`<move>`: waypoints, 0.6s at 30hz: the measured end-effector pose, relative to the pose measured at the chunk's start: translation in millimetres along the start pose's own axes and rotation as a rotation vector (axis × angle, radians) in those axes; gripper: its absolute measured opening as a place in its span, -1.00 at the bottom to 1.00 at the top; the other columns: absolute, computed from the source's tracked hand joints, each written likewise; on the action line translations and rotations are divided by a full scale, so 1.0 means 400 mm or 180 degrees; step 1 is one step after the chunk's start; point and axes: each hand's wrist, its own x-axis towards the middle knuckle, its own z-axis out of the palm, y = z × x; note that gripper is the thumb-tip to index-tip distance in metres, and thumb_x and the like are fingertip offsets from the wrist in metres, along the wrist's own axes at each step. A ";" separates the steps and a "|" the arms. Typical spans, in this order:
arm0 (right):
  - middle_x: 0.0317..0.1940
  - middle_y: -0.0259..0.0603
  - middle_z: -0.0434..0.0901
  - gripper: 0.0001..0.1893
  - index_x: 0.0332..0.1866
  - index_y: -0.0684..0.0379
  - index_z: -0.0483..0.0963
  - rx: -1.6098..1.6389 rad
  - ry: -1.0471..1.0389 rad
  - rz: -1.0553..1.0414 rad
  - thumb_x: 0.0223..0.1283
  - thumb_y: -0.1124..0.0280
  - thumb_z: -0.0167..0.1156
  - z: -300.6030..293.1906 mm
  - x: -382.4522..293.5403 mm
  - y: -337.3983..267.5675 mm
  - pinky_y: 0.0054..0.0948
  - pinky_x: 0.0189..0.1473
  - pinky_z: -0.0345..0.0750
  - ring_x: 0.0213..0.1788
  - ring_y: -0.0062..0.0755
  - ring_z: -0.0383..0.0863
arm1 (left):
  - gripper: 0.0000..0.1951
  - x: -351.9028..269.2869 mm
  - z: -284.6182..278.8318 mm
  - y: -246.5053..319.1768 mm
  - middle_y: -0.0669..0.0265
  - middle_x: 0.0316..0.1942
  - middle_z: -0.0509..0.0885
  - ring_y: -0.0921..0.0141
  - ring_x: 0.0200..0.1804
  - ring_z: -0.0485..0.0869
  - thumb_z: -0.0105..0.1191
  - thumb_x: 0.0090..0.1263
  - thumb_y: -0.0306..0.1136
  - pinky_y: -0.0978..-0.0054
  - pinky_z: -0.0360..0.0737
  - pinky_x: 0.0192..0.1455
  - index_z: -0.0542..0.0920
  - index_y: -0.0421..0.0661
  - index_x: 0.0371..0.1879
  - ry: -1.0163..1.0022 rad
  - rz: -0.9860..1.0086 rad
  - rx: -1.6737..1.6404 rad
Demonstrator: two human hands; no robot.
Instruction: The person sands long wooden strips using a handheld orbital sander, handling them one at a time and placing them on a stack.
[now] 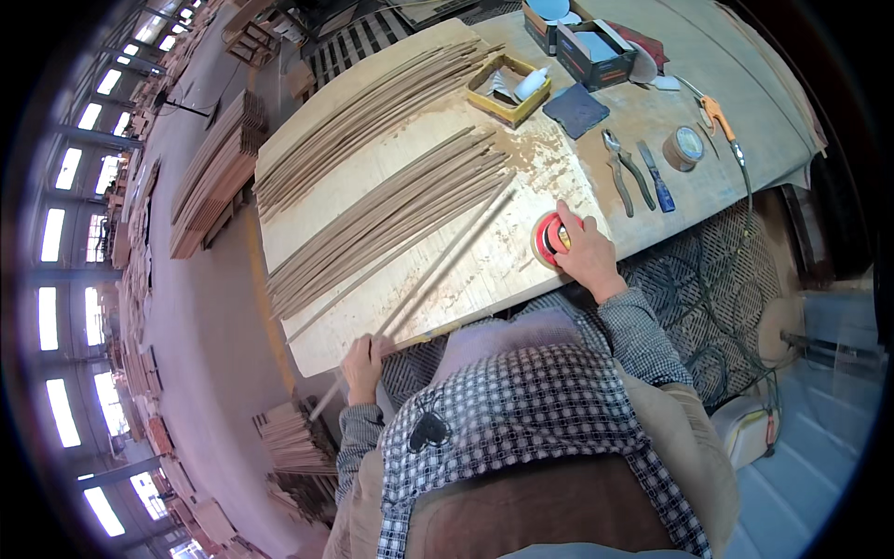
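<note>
My left hand is closed around a thin wooden strip near the front edge of the table. One end of the strip slants up over the board, and the other sticks out past my hand toward the floor. On the right, my right hand grips a red round hand tool, which looks like a small disc sander, resting on the pale wooden board. Beyond the held strip lies a row of similar wooden strips. A second bundle of strips is farther back.
A yellow tray with a white bottle, a dark abrasive pad, pliers, a blue-handled scraper, a round tin and an orange air blow gun lie at the right. Open boxes stand behind. Stacked boards are at left.
</note>
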 end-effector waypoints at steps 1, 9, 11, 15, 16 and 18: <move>-0.18 -0.04 0.44 -0.10 0.41 -0.23 0.15 -0.0007 -0.0004 0.0014 -0.20 0.25 0.35 -0.001 0.000 -0.002 -0.15 -0.23 0.58 -0.29 0.03 0.59 | -0.79 0.023 -0.004 -0.008 0.12 -0.32 0.64 0.07 -0.29 0.63 0.09 0.33 -0.24 0.22 0.52 -0.28 0.59 -0.10 -0.21 -0.0006 0.0039 0.0010; -0.23 -0.08 0.45 -0.23 0.31 -0.18 0.28 -0.0175 -0.0032 -0.0245 -0.17 0.26 0.35 -0.016 0.004 -0.038 -0.17 -0.25 0.57 -0.26 -0.03 0.59 | -0.79 0.202 0.029 -0.087 0.13 -0.36 0.63 0.10 -0.24 0.61 0.07 0.31 -0.23 0.20 0.51 -0.20 0.61 -0.12 -0.29 0.0262 0.0260 -0.0063; -0.23 -0.08 0.45 -0.23 0.30 -0.17 0.28 -0.0282 -0.0021 -0.0327 -0.18 0.26 0.36 0.001 0.006 -0.021 -0.17 -0.25 0.57 -0.26 -0.04 0.59 | -0.78 0.237 0.032 -0.090 0.11 -0.35 0.63 0.08 -0.24 0.60 0.05 0.31 -0.24 0.19 0.50 -0.19 0.61 -0.15 -0.32 0.0227 0.0283 -0.0145; -0.21 -0.09 0.46 -0.23 0.30 -0.15 0.27 -0.0233 0.0152 -0.0278 -0.17 0.23 0.34 0.045 0.000 -0.002 -0.15 -0.25 0.58 -0.24 -0.01 0.59 | -0.77 0.279 0.039 -0.088 0.07 -0.36 0.63 0.07 -0.24 0.58 0.05 0.30 -0.24 0.17 0.49 -0.18 0.62 -0.17 -0.33 0.0219 0.0263 -0.0302; -0.20 -0.09 0.46 -0.23 0.31 -0.15 0.27 -0.0304 0.0104 -0.0195 -0.17 0.23 0.34 0.053 0.002 0.001 -0.15 -0.25 0.58 -0.24 -0.01 0.59 | -0.77 0.289 0.049 -0.106 0.07 -0.36 0.63 0.06 -0.24 0.58 0.05 0.29 -0.24 0.17 0.49 -0.17 0.62 -0.17 -0.34 0.0223 0.0266 -0.0323; -0.19 -0.08 0.46 -0.22 0.32 -0.14 0.26 -0.0448 0.0004 -0.0023 -0.17 0.23 0.34 0.065 0.007 0.001 -0.15 -0.24 0.58 -0.23 0.00 0.59 | -0.77 0.311 0.065 -0.142 0.07 -0.35 0.61 0.04 -0.23 0.57 0.05 0.28 -0.24 0.15 0.48 -0.17 0.61 -0.18 -0.36 0.0174 0.0204 -0.0347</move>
